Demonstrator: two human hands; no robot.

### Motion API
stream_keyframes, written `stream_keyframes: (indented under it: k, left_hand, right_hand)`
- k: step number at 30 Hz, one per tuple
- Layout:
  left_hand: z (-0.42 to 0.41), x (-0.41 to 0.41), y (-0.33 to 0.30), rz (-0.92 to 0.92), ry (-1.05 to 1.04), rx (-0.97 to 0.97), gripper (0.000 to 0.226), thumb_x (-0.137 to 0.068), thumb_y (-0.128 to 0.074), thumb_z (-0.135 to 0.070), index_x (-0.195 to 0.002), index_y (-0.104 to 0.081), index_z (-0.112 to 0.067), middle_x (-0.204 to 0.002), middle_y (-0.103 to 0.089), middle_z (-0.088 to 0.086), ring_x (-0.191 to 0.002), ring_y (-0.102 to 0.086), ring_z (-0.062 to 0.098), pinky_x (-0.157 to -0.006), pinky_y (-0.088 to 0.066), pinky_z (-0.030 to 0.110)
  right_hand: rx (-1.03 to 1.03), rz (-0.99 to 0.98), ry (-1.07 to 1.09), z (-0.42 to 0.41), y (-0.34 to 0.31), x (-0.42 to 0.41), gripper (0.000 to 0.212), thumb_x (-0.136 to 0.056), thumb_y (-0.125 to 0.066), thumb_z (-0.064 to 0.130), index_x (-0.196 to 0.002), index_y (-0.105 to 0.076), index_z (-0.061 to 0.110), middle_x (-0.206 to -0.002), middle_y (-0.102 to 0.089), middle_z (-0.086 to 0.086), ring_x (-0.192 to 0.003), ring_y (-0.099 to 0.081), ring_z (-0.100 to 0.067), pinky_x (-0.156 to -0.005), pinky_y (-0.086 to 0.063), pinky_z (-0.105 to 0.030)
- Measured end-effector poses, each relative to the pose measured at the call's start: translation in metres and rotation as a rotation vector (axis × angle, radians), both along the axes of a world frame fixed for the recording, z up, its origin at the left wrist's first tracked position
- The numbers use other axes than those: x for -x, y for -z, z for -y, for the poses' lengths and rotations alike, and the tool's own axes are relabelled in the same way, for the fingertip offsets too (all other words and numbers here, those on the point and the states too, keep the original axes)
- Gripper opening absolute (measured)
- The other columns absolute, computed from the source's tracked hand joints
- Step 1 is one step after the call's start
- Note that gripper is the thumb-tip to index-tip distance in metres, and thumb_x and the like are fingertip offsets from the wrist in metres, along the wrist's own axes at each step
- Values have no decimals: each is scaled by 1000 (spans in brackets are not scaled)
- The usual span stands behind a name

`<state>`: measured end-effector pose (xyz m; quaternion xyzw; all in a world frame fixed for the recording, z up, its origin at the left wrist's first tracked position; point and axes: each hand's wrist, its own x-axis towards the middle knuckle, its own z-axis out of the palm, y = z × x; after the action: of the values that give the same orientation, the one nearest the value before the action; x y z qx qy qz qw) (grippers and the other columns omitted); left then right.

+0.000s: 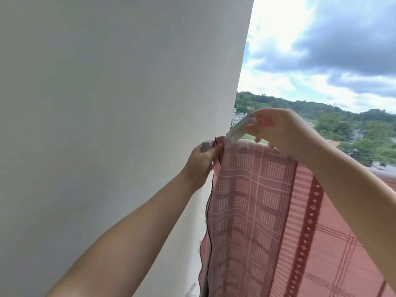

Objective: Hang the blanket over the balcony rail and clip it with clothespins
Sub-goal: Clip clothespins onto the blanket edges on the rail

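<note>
The blanket (267, 211) — pink-red, checked, with a darker patterned stripe — hung draped over the balcony rail (206, 146), filling the frame from centre toward five o'clock. The left hand (201, 166) pinched the blanket's upper corner against the rail's end, hard by the white wall (107, 103) at nine o'clock. Just toward one o'clock from it, the right hand (276, 131) gripped a pale clothespin (237, 130) by its tail, the pin tilted and its tip touching the blanket's top edge. Whether its prongs were spread could not be told.
</note>
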<state>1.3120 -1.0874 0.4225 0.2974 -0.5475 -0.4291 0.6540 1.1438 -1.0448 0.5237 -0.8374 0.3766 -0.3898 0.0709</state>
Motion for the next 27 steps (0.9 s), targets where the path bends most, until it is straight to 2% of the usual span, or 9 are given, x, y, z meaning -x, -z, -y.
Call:
stream_keyframes:
  k: [3, 7, 10, 13, 17, 20, 22, 24, 27]
  left_hand:
    - [1, -4, 2, -1, -55, 20, 12, -88, -58, -19, -76, -56, -15, -69, -52, -1, -63, -46, 11, -57, -34, 23]
    - [-6, -6, -1, 72, -168, 66, 17, -91, -55, -11, -74, -53, -12, -45, -45, -16, -38, -42, -2, -40, -32, 7]
    - [-12, -6, -4, 80, -199, 98, 6, -91, -55, -9, -94, -59, -5, -48, -48, -16, -39, -43, -3, -40, -31, 5]
    - [-14, -8, -5, 73, -215, 106, 8, -90, -57, -10, -94, -62, -5, -70, -53, 2, -59, -48, 3, -55, -40, 11]
    - [-13, -9, -2, 86, -267, 94, 17, -90, -58, -14, -91, -60, 3, -84, -54, 13, -78, -47, 20, -72, -42, 34]
    - [-17, -10, 0, 114, -266, 105, 13, -90, -57, -16, -84, -57, -5, -79, -53, 11, -74, -47, 19, -70, -42, 32]
    - [-23, -11, 2, 148, -321, 131, 9, -92, -54, -20, -86, -53, -13, -73, -52, 1, -65, -47, 11, -62, -43, 21]
    - [-39, -11, 9, 148, -359, 140, 19, -92, -51, -33, -101, -48, -17, -69, -49, -7, -56, -47, 2, -53, -40, 12]
    - [-67, -2, 35, 49, -212, 85, 41, -82, -27, -58, -114, -39, -35, -58, -43, -7, -49, -39, 3, -47, -34, 15]
  right_hand:
    - [4, -48, 55, 15, -2, -16, 5, -80, -67, 36, -80, -72, 36, -86, -75, -4, -77, -67, -29, -80, -57, -43]
    - [38, -114, 92, 20, -10, -29, 4, -80, -68, 33, -80, -72, 34, -68, -63, 11, -66, -56, -13, -62, -48, -23]
    - [-20, -222, 128, 19, -18, -32, 18, -79, -68, 35, -94, -75, 26, -71, -66, 5, -68, -58, -18, -64, -49, -25]
    - [-86, -335, 170, 22, -20, -34, 28, -81, -66, 38, -98, -74, 18, -87, -73, -3, -85, -67, -30, -85, -53, -41]
    - [-171, -355, 184, 25, -13, -35, 36, -86, -59, 38, -91, -66, 4, -86, -61, -5, -78, -51, -20, -64, -40, -31]
    - [-207, -357, 192, 22, -5, -35, 39, -89, -54, 38, -119, -58, 14, -116, -62, -7, -102, -58, -22, -81, -47, -32]
    - [-76, -296, 164, 14, 5, -34, 53, -89, -54, 37, -137, -40, 18, -134, -53, -7, -120, -52, -21, -99, -43, -33]
    - [229, -125, 123, -4, 21, -33, 53, -90, -53, 34, -138, -37, 20, -133, -53, -1, -121, -49, -15, -103, -39, -31]
    - [332, -36, -3, -31, 65, -39, 40, -87, -49, 33, -124, -54, 20, -107, -62, 6, -86, -57, -1, -81, -48, -13]
